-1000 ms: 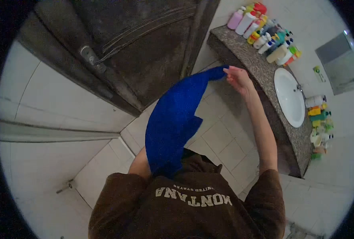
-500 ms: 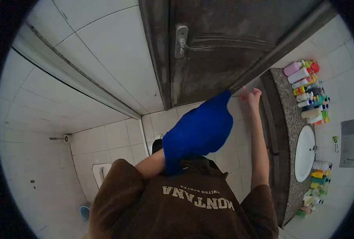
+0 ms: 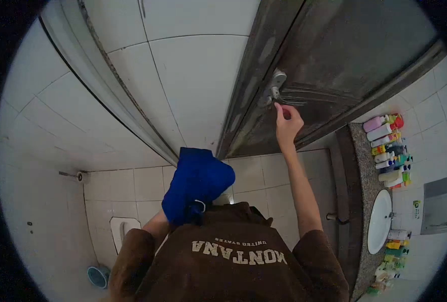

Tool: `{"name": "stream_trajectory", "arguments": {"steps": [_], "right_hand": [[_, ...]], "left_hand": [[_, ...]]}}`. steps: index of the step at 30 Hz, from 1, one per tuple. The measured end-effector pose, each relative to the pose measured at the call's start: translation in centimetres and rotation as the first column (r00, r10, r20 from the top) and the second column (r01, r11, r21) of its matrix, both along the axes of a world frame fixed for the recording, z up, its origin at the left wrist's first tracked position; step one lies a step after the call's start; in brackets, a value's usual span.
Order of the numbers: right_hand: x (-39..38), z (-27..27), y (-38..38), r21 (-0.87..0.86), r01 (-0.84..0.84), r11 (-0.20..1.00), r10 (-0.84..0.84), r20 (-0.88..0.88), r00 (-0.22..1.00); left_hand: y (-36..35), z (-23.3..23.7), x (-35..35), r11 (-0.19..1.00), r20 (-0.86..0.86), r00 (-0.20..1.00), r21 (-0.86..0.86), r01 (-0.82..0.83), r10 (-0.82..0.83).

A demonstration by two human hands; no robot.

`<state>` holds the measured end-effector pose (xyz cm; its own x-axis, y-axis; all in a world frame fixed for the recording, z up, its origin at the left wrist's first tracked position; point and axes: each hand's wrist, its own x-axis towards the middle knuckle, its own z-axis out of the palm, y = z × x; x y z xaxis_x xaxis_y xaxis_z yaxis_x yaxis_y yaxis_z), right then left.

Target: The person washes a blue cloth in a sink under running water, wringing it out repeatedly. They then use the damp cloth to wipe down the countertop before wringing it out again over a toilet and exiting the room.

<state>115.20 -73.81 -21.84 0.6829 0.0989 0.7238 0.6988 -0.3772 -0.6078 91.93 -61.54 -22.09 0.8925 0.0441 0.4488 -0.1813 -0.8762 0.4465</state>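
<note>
The right hand (image 3: 288,123) reaches up to the dark door (image 3: 344,55), fingers half curled, fingertips (image 3: 277,106) touching the lower end of the metal door handle (image 3: 275,84). The blue cloth (image 3: 198,181) hangs bunched over the left hand, hiding its grip.

Single view — head-worn fisheye, round frame, dark corners. Looks forward and steeply down over wearer's brown shirt (image 3: 233,261). Door (image 3: 334,65) and tiled wall (image 3: 183,75) close, top of frame — counter (image 3: 365,201) squeezed at right edge.

Bunched blue cloth (image 3: 198,183), metal door handle (image 3: 276,83) on dark door
</note>
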Motion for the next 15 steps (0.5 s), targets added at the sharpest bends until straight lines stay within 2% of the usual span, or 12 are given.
{"name": "stream_trajectory", "arguments": {"steps": [1, 2, 4, 9, 11, 12, 13, 14, 15], "right_hand": [[0.2, -1.1, 0.2, 0.142, -0.019, 0.990, 0.071, -0.373, 0.925], [0.5, -2.1, 0.7, 0.141, -0.005, 0.990, 0.058, -0.372, 0.927], [0.9, -3.4, 1.9, 0.305, -0.066, 0.950, 0.184, -0.376, 0.908], [0.6, -3.8, 2.3, 0.328, -0.011, 0.945, 0.160, -0.432, 0.888], [0.4, -3.2, 1.3, 0.399, -0.037, 0.916, 0.258, -0.518, 0.815], [0.2, -2.7, 0.7, 0.398, -0.031, 0.917, 0.254, -0.520, 0.816], [0.1, -2.2, 0.2, 0.270, 0.117, 0.956, -0.036, -0.290, 0.956], [0.1, -1.4, -0.2, 0.183, 0.296, 0.937, -0.302, 0.001, 0.953], [0.1, 0.1, -0.7, 0.181, 0.297, 0.938, -0.302, 0.000, 0.953]], "left_hand": [[0.1, 0.2, 0.4, 1.000, -0.011, 1.000, -0.009, 0.012, -0.012], [0.0, 0.1, 0.0, 0.999, -0.024, 0.999, -0.021, 0.026, -0.027], [0.8, 0.1, -0.4, 0.998, -0.050, 0.997, -0.041, 0.056, -0.058], [1.6, 0.6, 1.0, 0.990, -0.119, 0.987, -0.098, 0.099, -0.110], [1.6, 0.5, 0.4, 0.987, -0.154, 0.980, -0.123, 0.107, -0.125], [1.6, 0.4, -0.2, 0.985, -0.170, 0.977, -0.134, 0.110, -0.132], [1.7, 0.3, -0.4, 0.983, -0.184, 0.973, -0.144, 0.111, -0.137], [1.7, 0.4, -0.2, 0.982, -0.198, 0.970, -0.156, 0.111, -0.141], [1.7, 0.4, -0.5, 0.980, -0.214, 0.966, -0.168, 0.109, -0.144]]}}
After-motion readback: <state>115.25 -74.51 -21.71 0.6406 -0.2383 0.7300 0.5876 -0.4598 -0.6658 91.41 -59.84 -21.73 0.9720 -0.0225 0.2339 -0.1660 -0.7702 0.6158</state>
